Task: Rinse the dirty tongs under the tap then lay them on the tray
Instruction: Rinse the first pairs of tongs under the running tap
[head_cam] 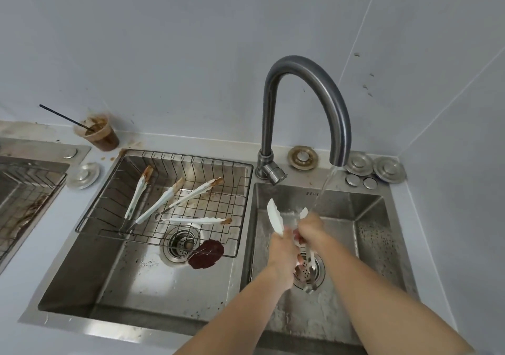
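Note:
Over the right sink basin (377, 234) both my hands hold one pair of white tongs (274, 215), tips up. My left hand (282, 248) grips the left arm below its white tip. My right hand (310, 225) grips the right arm, whose tip sits in the water stream (323, 191) running from the grey tap (306, 95). The tongs' metal handle end hangs down over the drain. Two more white tongs (164, 199) with brown-stained tips lie in the wire tray (161, 237) set across the left basin.
A dark red-brown blob (205, 253) lies by the left basin's drain (181, 241). A dirty plastic cup (99, 133) with a black straw stands on the counter at back left. Metal caps (302, 158) sit behind the sink. Another sink with a rack shows at far left.

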Demonstrator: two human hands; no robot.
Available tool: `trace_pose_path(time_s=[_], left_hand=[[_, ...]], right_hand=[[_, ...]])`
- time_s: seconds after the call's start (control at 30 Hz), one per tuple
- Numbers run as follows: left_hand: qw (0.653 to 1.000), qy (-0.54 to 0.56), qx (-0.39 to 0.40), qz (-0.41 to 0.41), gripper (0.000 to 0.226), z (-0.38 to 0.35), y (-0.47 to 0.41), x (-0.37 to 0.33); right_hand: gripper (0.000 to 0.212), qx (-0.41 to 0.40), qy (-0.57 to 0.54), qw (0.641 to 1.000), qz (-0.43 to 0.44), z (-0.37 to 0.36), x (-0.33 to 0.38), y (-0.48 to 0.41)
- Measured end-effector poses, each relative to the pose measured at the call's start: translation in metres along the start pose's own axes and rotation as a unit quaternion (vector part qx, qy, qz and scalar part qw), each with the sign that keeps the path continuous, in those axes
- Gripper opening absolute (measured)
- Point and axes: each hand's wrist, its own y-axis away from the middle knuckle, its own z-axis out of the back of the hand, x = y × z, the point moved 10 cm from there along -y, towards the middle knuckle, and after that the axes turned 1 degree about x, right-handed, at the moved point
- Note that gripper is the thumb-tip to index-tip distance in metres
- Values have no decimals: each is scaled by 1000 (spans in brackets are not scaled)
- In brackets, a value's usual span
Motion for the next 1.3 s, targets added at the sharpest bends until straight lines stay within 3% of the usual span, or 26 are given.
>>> trace_pose_path(time_s=[0.13, 0.27, 0.37, 0.47, 0.53, 0.63, 0.77, 0.87, 1.03, 1.17, 1.3], left_hand=[[999, -11, 4, -34, 32, -12, 1, 1], [999, -47, 19, -20, 37, -15, -5, 10], [999, -32, 3, 29, 40, -6, -14, 25], [992, 53, 5, 111, 43, -4, -13, 39], [982, 114, 12, 149, 48, -5, -12, 44], [973, 131, 11, 187, 54, -1, -18, 52], [972, 89, 70, 205, 58, -6, -21, 64], [978, 38, 84, 186, 61, -2, -23, 70], [990, -13, 68, 124, 52, -1, -21, 61], [995, -57, 63, 49, 43, -11, -24, 46], [993, -84, 81, 18, 26, -17, -34, 32]], right_hand=[[25, -35, 95, 995, 23, 3, 7, -6], [30, -24, 82, 996, -1, -4, -11, -14], [24, 8, 28, 1000, -6, -14, -15, -9], [19, 77, -19, 997, -10, -24, -13, -1], [14, 81, -35, 996, -3, -16, -9, 0], [9, 64, -149, 987, -2, -5, -9, 1], [10, 77, -351, 932, -38, -22, -22, 14], [22, 86, -352, 930, -65, -33, -27, 18], [58, 29, -233, 963, -135, -24, -31, 21], [46, -16, -241, 959, -149, -9, -33, 14], [56, -42, -287, 950, -115, 13, -36, 13]])
